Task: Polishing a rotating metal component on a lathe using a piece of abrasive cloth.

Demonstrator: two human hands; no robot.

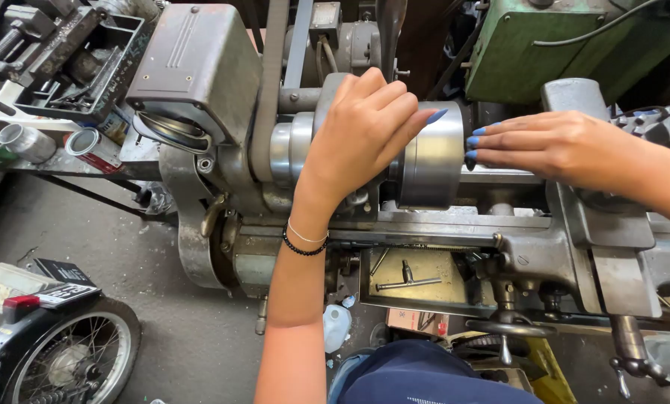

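A grey metal lathe point(425, 224) fills the middle of the head view. Mounted in it is a shiny metal cylinder point(432, 161). My left hand point(361, 131) lies over the top of the cylinder and the chuck beside it, fingers curled around them. My right hand point(552, 142) reaches in from the right with flat, straight fingers, and its blue-nailed fingertips touch the cylinder's right end face. A black bead bracelet and a thin band sit on my left wrist.
A drive belt point(271, 82) runs up over the pulley by the grey housing point(197, 63). A tray with a T-handled key point(406, 283) sits under the bed, handwheels point(507, 325) below. A green machine point(544, 45) stands behind. A motorbike wheel point(66, 359) and cans point(88, 146) are at left.
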